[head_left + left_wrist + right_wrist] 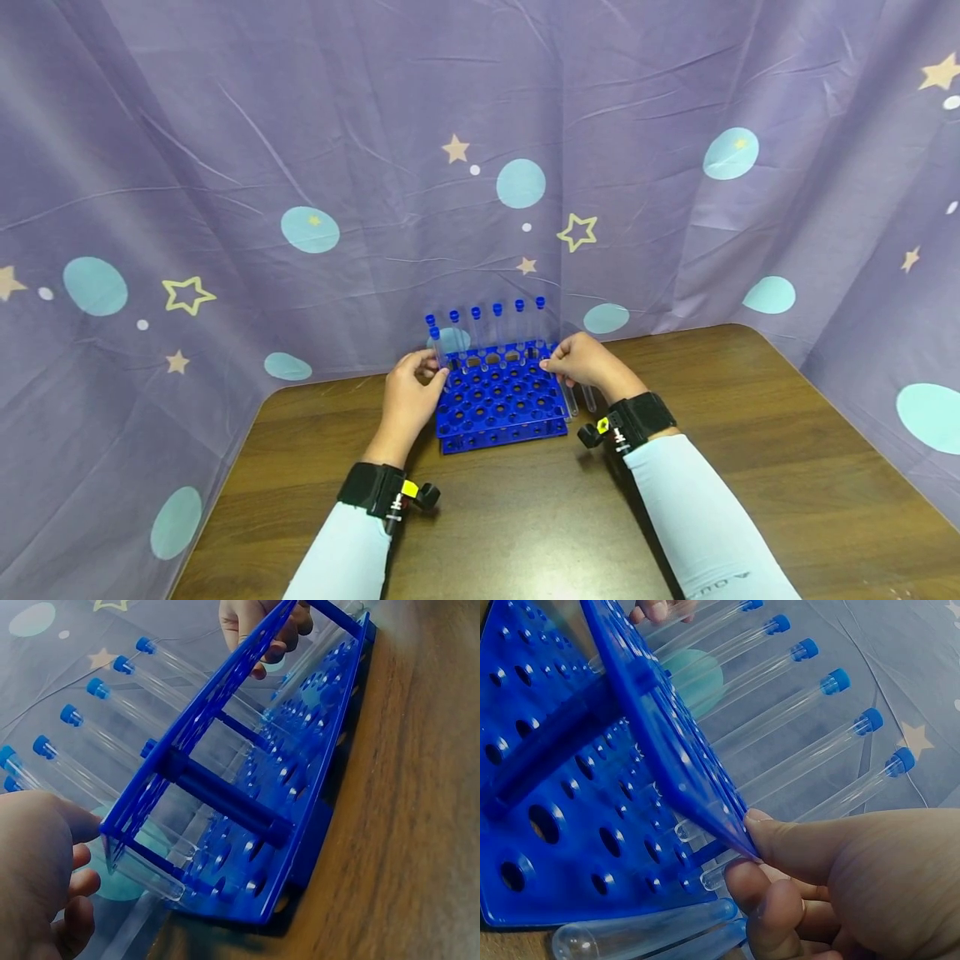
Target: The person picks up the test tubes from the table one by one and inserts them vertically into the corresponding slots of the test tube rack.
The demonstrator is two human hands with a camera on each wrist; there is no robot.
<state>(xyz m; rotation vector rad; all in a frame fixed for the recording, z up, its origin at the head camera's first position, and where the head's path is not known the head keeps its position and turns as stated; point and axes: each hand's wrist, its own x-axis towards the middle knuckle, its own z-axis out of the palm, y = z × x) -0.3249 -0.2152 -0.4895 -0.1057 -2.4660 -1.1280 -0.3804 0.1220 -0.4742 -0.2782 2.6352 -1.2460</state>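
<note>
A blue test tube rack (501, 434) stands on the table against the curtain. Several clear test tubes with blue caps (70, 715) stand upright along its back row, and one more capped tube (435, 333) is set just in front at the left end. My left hand (408, 398) grips the left edge of the rack's top plate, thumb on the corner. At the opposite end, my right hand (592, 364) pinches the plate's right edge between thumb and fingers. Two loose test tubes (649, 928) lie on the table beside the rack's right side, partly beneath that hand.
The wooden table (495, 525) extends in front of the rack and to both sides. A purple curtain (390, 167) with stars and dots hangs directly behind it and along the sides.
</note>
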